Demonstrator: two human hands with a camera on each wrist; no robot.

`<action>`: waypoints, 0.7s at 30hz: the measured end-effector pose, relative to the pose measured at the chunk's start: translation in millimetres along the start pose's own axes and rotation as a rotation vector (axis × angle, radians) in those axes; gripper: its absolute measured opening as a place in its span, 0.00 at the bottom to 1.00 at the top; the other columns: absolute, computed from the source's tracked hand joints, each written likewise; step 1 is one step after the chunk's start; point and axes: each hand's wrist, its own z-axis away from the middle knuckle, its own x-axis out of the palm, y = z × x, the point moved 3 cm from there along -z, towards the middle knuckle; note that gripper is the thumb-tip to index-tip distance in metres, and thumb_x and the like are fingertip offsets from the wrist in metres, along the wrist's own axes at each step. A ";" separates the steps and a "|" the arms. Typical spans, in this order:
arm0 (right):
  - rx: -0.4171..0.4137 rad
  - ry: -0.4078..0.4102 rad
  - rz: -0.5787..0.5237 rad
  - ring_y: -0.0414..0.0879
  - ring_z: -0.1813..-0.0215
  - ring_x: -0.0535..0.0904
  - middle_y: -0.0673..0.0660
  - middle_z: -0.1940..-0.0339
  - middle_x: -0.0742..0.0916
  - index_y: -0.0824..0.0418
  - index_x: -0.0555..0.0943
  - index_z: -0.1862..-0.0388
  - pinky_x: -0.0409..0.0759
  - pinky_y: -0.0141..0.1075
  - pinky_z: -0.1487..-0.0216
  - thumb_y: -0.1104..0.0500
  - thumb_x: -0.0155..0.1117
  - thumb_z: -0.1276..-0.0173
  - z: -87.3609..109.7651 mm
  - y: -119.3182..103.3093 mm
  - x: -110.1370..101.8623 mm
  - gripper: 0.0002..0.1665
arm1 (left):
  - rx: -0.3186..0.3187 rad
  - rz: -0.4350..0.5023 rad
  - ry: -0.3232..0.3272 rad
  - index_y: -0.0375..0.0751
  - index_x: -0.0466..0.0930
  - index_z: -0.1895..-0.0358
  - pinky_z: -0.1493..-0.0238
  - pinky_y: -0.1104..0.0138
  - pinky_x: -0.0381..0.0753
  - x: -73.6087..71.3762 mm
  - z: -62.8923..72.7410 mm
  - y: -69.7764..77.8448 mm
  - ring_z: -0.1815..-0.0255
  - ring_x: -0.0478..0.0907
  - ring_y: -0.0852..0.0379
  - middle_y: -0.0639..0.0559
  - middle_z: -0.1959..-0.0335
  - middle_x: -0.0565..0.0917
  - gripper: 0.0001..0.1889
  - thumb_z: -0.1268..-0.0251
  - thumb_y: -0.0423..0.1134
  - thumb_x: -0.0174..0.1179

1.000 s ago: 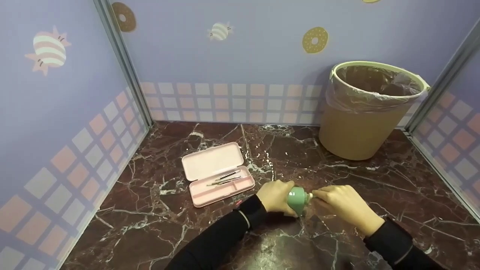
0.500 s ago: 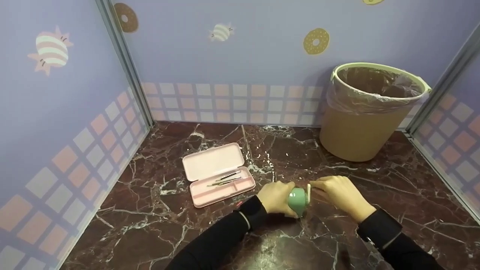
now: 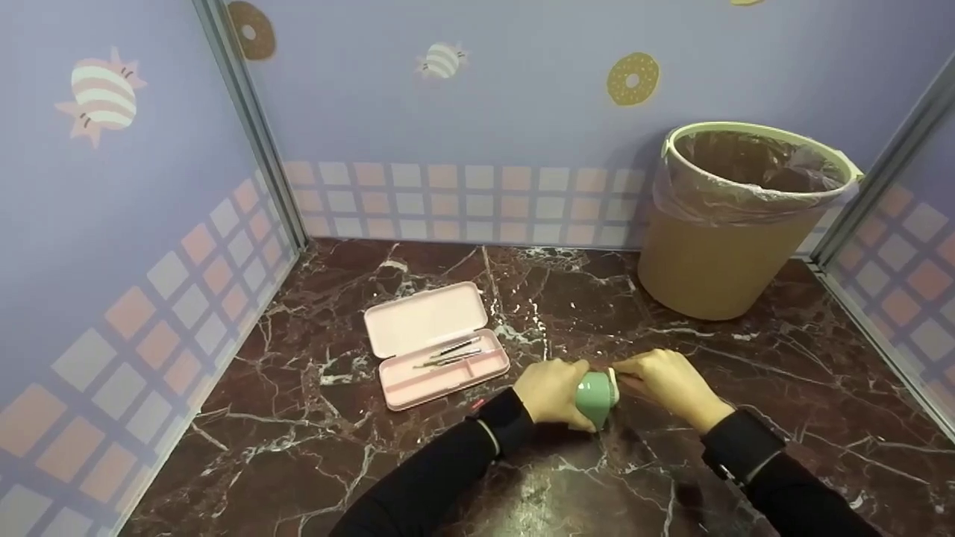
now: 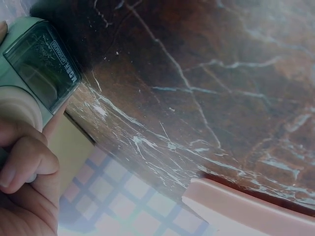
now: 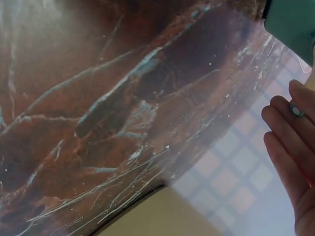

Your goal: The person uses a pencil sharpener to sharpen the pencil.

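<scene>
My left hand (image 3: 548, 391) grips a green crank pencil sharpener (image 3: 595, 399) on the dark marbled table. In the left wrist view, the sharpener's clear drawer (image 4: 44, 66) shows shavings inside, and curled fingers lie by its cream round front. A small pale end pokes out beneath those fingers; I cannot tell what it is. To the right, my right hand (image 3: 664, 380) pinches the handle of the cream crank (image 3: 613, 384) on the sharpener's side. In the right wrist view, the handle's round end (image 5: 296, 109) peeks between the fingers, below the sharpener's green body (image 5: 290, 32).
An open pink pencil case (image 3: 444, 373) holding several thin pens or pencils lies left of the sharpener. At the back right stands a tan bin (image 3: 709, 261) with a plastic liner. Small white specks dot the table behind the hands. Patterned panels (image 3: 448, 127) enclose the back and sides.
The right hand has moved a little up and to the left, and the crank has turned from one frame to the other. The left hand and the sharpener stay in place.
</scene>
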 end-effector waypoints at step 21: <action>0.013 -0.097 -0.086 0.44 0.74 0.87 0.49 0.77 0.91 0.54 0.86 0.76 0.84 0.39 0.71 0.60 0.77 0.42 23.9 -14.6 18.5 0.07 | -0.009 0.000 0.015 0.49 0.78 0.50 0.67 0.65 0.84 -0.7 1.8 1.0 0.64 0.86 0.57 0.55 0.63 0.89 0.37 0.63 0.65 0.81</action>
